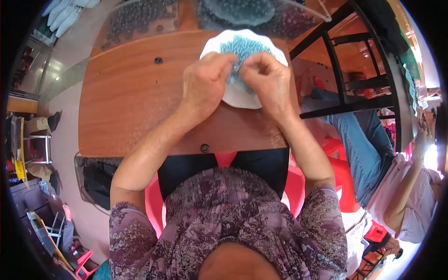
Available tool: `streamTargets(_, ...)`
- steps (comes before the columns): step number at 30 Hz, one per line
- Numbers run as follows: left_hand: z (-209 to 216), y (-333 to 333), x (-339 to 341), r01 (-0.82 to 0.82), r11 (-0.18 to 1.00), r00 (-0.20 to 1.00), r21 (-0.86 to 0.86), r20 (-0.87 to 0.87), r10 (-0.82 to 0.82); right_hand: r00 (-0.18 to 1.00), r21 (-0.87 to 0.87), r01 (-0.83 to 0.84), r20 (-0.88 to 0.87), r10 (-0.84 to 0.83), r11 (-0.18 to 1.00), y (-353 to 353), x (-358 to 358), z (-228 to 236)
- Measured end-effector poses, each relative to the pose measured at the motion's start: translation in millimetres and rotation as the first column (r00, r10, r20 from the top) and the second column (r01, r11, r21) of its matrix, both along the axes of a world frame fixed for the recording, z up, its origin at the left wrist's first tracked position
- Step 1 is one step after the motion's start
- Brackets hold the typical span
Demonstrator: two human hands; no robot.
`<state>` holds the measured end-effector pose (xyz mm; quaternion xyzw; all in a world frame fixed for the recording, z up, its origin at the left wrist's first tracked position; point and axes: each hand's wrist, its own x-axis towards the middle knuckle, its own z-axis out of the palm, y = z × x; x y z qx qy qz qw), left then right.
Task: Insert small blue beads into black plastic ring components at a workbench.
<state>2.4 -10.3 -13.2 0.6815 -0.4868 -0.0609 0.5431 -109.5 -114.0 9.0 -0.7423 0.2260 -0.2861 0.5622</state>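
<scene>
A white plate with a wavy rim lies near the far right of the wooden table. Heaped on it are many small blue-grey pieces, bead-like but too small to name surely. Over its left part my left hand is closed, thumb and forefinger pinched together, the fingertips a little blurred. Facing it, my right hand is also closed in a pinch above the pieces. The fingertips of both hands are close together, a small gap apart. Whatever they hold is too small to make out.
Two small dark round spots, perhaps knobs or holes, mark the wooden table. Beyond its far edge are dark items behind clear plastic. At right stand a black metal frame and a seated person in jeans. A black bag-like thing is at left.
</scene>
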Motion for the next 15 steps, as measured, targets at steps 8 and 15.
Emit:
streamTargets(8, 17, 69, 2, -0.019, 0.985, 0.857, -0.173, 0.504, 0.105, 0.983, -0.212, 0.065, 0.184, -0.025, 0.975, -11, -11, -20)
streamTargets(15, 8, 132, -2, 0.076, 0.997, 0.801, 0.031, 0.593, -0.08, 0.959, -0.137, 0.078, 0.281, -0.037, 0.987, -5, -20, -11)
